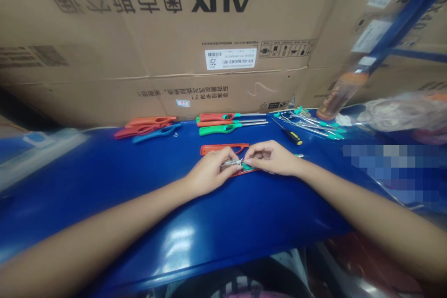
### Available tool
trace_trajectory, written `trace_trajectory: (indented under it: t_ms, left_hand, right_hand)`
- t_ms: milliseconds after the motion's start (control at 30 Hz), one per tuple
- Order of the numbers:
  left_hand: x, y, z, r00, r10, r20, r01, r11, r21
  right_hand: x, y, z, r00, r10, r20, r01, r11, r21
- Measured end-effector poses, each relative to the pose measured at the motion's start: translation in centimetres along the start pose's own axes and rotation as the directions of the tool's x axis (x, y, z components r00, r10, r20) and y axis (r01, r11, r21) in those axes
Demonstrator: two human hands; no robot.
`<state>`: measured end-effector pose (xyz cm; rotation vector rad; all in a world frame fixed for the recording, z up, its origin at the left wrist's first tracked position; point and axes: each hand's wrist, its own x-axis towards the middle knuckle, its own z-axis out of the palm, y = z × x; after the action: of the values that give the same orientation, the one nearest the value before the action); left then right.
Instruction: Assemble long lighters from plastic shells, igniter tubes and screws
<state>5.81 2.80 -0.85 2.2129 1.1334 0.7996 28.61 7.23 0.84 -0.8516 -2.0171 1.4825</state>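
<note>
My left hand [209,170] pinches a small clear, silvery cylinder-like part [228,163] between thumb and fingers. Close against it, my right hand [272,158] has its fingertips pressed together at a green piece [247,166] and a thin wire-like end; what exactly they grip is partly hidden. Under both hands lies an orange-red lighter casing half [244,173], mostly covered. Just behind the hands, a second orange casing half [209,149] with a trigger loop lies on the blue table [150,214]. A metal tip shows beyond my right wrist.
Long-nosed lighters [213,130] lie stacked behind, with coloured casing parts [143,130] to their left. Right of them are a screwdriver [291,136], metal rods with green ends [314,125], an orange bottle [338,95] and a plastic bag [387,111]. Cardboard boxes [139,60] wall the back.
</note>
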Motion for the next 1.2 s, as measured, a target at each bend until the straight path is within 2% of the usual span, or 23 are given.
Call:
trace_trajectory:
  t_ms: [167,367,533,733,900,1200]
  left_hand:
    - [0.0,0.0,0.0,1.0,-0.003,0.011,0.002,1.0,0.004]
    - [-0.1,0.4,-0.1,0.999,0.026,0.044,-0.03,0.996,0.086]
    - [-0.3,0.7,-0.3,0.995,0.047,0.083,-0.055,0.994,0.096]
    - [-0.4,0.7,-0.3,0.995,0.064,0.077,-0.075,0.987,0.143]
    - [-0.5,0.9,-0.1,0.991,0.114,0.063,-0.125,0.971,0.202]
    - [-0.5,1.0,0.3,0.992,0.108,0.066,-0.12,0.965,0.233]
  right_hand:
    - [0.2,0.3,-0.1,1.0,-0.02,-0.002,0.02,1.0,0.01]
    - [0.2,0.4,-0.1,1.0,-0.018,-0.007,0.018,1.0,-0.016]
    - [0.2,0.6,0.0,0.999,-0.024,-0.045,0.021,0.998,-0.055]
    - [0.2,1.0,0.4,0.997,-0.042,-0.06,0.042,0.999,-0.01]
    - [0.0,0.9,0.6,0.996,-0.012,-0.091,0.012,1.0,-0.002]
    - [-0.1,1.0,0.8,0.992,0.026,-0.123,-0.024,1.0,0.02]
